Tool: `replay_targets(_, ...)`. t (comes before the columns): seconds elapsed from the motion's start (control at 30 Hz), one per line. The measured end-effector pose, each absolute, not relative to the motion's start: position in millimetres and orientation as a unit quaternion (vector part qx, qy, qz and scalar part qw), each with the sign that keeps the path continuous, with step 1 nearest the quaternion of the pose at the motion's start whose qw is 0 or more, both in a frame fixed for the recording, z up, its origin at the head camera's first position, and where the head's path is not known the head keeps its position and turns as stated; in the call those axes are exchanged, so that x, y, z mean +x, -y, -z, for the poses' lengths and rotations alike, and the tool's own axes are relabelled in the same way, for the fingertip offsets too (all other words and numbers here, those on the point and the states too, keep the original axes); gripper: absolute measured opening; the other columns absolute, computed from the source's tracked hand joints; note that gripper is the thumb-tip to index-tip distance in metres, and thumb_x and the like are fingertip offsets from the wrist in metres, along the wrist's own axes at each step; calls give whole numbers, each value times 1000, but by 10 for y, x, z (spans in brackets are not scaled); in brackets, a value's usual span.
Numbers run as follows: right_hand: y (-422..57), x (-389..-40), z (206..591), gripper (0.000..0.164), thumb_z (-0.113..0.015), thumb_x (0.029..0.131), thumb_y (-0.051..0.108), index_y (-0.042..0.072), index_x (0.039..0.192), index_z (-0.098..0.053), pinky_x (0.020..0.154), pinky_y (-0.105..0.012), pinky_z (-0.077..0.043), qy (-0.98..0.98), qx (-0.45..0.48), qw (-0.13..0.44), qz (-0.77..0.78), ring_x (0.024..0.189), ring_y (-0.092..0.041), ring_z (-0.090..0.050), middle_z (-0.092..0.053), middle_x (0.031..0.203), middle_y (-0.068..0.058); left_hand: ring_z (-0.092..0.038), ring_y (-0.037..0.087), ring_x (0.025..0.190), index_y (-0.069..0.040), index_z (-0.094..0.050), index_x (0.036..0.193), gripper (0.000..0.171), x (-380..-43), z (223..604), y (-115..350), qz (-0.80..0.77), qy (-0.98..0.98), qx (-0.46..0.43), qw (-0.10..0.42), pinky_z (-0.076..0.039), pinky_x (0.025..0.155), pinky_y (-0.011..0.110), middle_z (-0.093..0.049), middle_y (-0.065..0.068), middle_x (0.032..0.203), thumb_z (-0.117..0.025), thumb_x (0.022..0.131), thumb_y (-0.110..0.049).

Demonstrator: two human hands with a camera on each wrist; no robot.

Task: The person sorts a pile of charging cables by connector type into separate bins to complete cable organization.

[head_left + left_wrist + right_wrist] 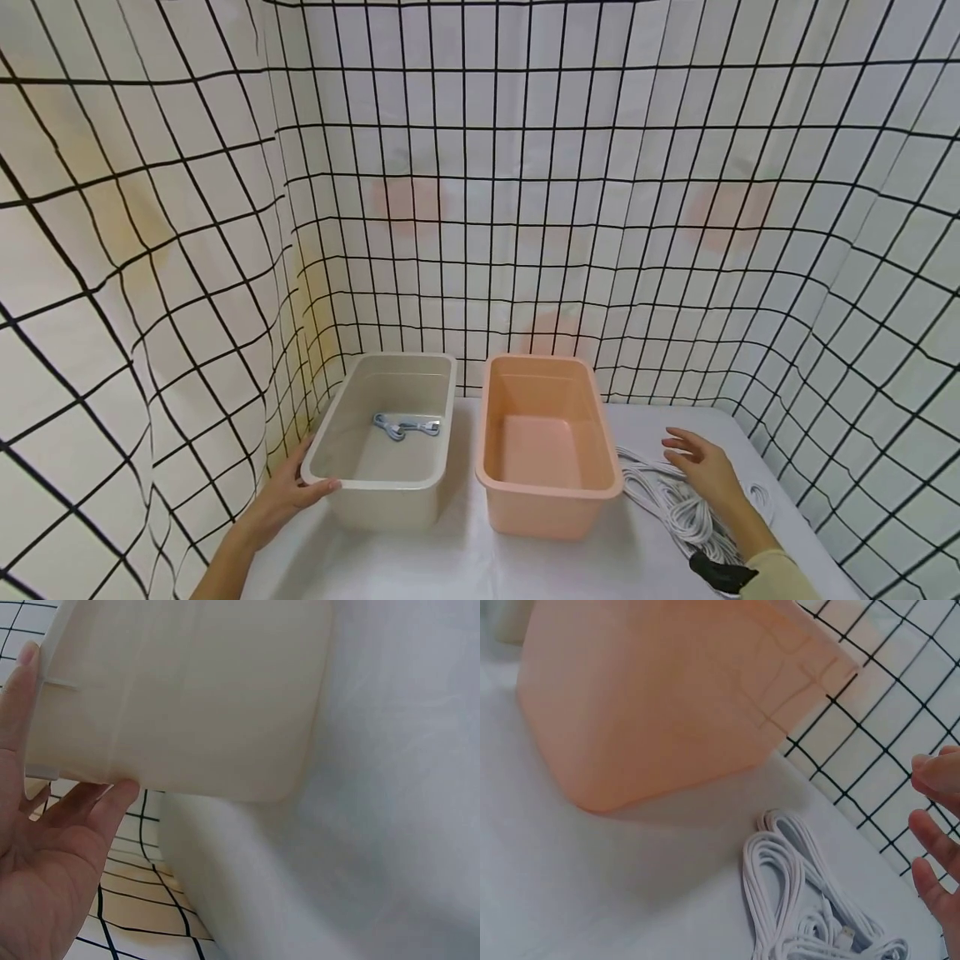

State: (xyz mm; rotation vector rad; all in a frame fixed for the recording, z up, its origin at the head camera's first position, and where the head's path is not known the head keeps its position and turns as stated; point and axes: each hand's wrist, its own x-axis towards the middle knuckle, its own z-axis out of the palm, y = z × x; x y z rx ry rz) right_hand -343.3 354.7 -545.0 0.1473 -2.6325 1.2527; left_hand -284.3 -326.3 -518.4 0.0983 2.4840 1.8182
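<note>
- The cream bin (384, 483) stands on the tabletop (465, 571), left of the peach bin (547, 491).
- My left hand (279, 507) grips its near left corner, thumb on the rim.
- A pale-blue cable (394, 430) lies inside it.
- My right hand (708, 473) hovers near the coiled white cables (684, 512), its fingers loosely bent and apart.

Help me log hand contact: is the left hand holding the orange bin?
No, the left hand grips the beige bin at its near-left corner.
</note>
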Motion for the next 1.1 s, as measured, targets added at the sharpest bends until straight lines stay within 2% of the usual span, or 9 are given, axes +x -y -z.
replay_targets(0.07, -3599, -3395, 5481, 54, -65, 104, 22, -1, 150, -49, 80, -17, -51, 892, 46, 109, -437, 116, -39, -65, -65, 132, -24, -44, 49, 134, -16, -11, 167, 102, -2836, 5186, 3264, -587, -808, 26, 34, -52, 93, 46, -31, 29, 159, -80, 92, -17)
replay_targets(0.13, -3654, -3366, 5507, 56, -65, 105, 24, 0, 152, -48, 81, -14, -50, 886, 41, 106, -450, 113, -26, -66, -64, 134, -24, -45, 48, 134, -16, -11, 167, 102, -2824, 5190, 3269, -585, -810, 23, 35, -52, 93, 46, -31, 29, 159, -80, 92, -18)
replay_targets(0.27, -3778, -3313, 5561, 59, -64, 105, 30, 3, 154, -46, 82, -13, -48, 884, 29, 104, -455, 107, -1, -61, -63, 136, -22, -47, 45, 131, -17, -10, 167, 101, -2797, 5196, 3284, -585, -810, 17, 34, -53, 91, 44, -33, 28, 157, -79, 93, -17)
replay_targets(0.6, -4175, -3082, 5729, 74, -67, 100, 46, 1, 154, -44, 76, -12, -48, 882, -53, 73, -462, 94, 18, -49, -67, 132, -15, -46, 48, 132, -17, -10, 167, 101, -2804, 5179, 3261, -591, -806, 23, 33, -52, 93, 46, -33, 28, 157, -79, 93, -17)
replay_targets(0.87, -4458, -2914, 5891, 85, -70, 97, 51, -1, 157, -38, 73, -11, -47, 862, -119, 41, -492, 87, 20, -51, -73, 120, 7, -47, 47, 131, -17, -10, 168, 101, -2813, 5178, 3250, -593, -804, 22, 31, -53, 93, 46, -34, 28, 156, -79, 93, -16)
replay_targets(1.0, -4518, -2851, 5942, 90, -72, 94, 53, -2, 157, -38, 71, -11, -47, 855, -152, 38, -495, 84, 18, -53, -74, 117, 8, -47, 46, 131, -17, -10, 168, 102, -2823, 5178, 3243, -594, -803, 18, 33, -53, 93, 44, -34, 28, 156, -79, 93, -17)
replay_targets(1.1, -4549, -2801, 5981, 90, -72, 93, 55, -2, 155, -41, 68, -14, -49, 861, -172, 44, -477, 86, 11, -58, -75, 117, 1, -47, 46, 131, -17, -10, 167, 102, -2826, 5177, 3236, -593, -804, 17, 35, -52, 93, 44, -34, 28, 156, -79, 93, -16)
